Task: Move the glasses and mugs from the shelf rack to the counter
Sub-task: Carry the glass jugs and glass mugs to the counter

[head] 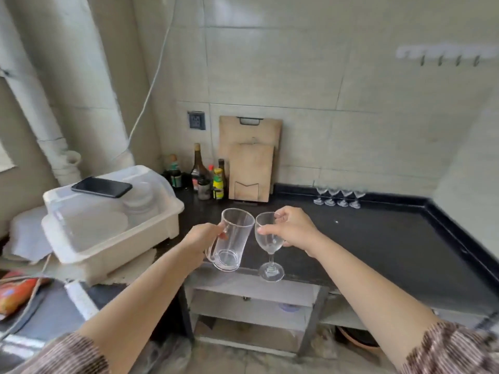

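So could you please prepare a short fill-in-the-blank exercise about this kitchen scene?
1. The left hand holds a clear glass mug by its ____.
2. The right hand holds a clear ____ glass.
3. ____ small stemmed glasses stand on the black counter.
4. A black ____ lies on the white plastic lid.

Answers: handle; wine; Four; phone

mug (232,240): clear glass, smooth, in my left hand (205,238)
wine glass (268,242): thin clear glass, glossy, in my right hand (293,229)
surface (378,238): black, matt, faintly shiny
cutting boards (251,168): pale bare wood
dish bin (113,225): milky white plastic, smooth
phone (102,187): glossy black
wall (297,76): pale glazed tile
my sleeves (453,352): knitted cloth
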